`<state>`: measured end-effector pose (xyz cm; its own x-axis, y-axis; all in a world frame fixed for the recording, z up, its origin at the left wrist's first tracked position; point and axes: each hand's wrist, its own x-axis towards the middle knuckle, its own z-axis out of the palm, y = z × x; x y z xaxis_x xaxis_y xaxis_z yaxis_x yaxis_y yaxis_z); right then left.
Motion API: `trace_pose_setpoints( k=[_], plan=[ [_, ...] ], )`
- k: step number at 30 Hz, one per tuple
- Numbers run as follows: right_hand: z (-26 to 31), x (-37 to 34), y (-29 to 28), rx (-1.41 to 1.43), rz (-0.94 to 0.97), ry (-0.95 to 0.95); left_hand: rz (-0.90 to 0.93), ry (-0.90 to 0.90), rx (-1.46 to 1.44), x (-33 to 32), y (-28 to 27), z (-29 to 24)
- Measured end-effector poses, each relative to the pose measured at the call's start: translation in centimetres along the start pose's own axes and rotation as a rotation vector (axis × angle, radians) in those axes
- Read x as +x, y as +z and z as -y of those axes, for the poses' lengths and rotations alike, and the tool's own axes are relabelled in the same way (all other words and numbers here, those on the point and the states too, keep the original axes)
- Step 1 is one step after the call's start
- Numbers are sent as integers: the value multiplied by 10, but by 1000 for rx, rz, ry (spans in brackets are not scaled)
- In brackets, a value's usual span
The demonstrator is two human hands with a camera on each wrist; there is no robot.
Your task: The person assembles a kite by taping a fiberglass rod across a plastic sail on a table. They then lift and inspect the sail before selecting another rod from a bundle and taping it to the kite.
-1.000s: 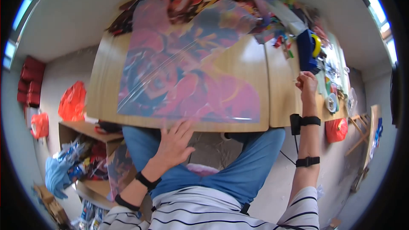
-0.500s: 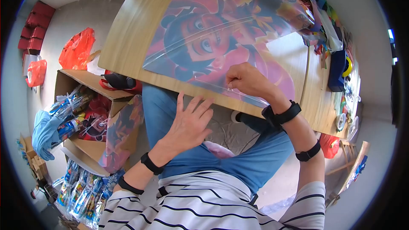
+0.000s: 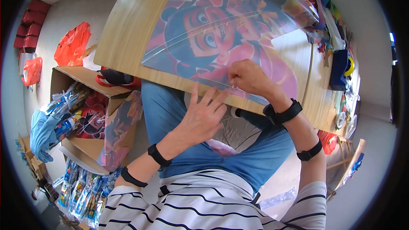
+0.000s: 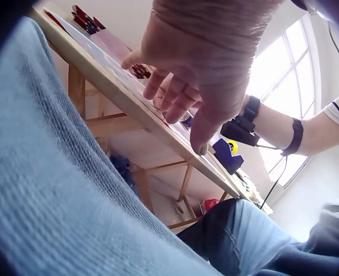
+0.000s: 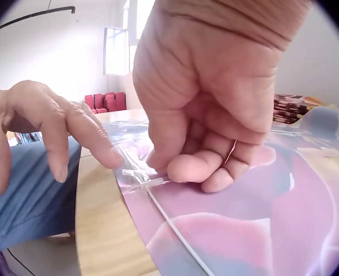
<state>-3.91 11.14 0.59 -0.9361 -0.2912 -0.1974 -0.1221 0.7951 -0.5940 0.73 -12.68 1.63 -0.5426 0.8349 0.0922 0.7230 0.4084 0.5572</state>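
Note:
A thin printed sheet [image 3: 187, 25] with a large cartoon figure lies on the wooden table, its near edge along the table's front. Over that edge, my right hand [image 3: 251, 79] curls its fingers, and thumb and forefinger pinch a short strip of clear tape [image 5: 154, 183]. The tape crosses a slim white rod [image 5: 178, 230] lying along the sheet's edge. My left hand [image 3: 202, 117] reaches in from the left with fingers spread and fairly straight. Its forefinger [image 5: 103, 149] comes right up to the sheet's edge beside the tape, holding nothing.
A blue tape dispenser [image 3: 338, 70] with a yellow roll stands on the table's right part. Colourful printed pieces [image 3: 319, 6] are heaped along the far edge. Left of the table, an open cardboard box [image 3: 79, 74] holds wrapped bundles; a red plastic bag [image 3: 73, 42] lies behind it.
My right hand came from beside the tape dispenser to the sheet's near edge and stays there. My left hand has moved right and forward towards it. The head view swung left.

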Motion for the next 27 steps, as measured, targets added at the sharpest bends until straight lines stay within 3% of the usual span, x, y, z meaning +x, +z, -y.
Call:
trace_pose_setpoints(
  k=[10,13,16,22,27],
  plan=[
    [3,-5,5,-115,-86,-22,-24,14,49,13,10,5],
    [9,-3,0,-75,-132,246,-23,5,69,15,11,3],
    [10,-5,-8,38,-497,297,-36,8,80,16,12,2],
    [38,-27,11,158,-279,397,-29,-9,101,17,10,-2],
    [32,-16,23,122,-350,544,-34,2,133,15,14,-1]
  ],
)
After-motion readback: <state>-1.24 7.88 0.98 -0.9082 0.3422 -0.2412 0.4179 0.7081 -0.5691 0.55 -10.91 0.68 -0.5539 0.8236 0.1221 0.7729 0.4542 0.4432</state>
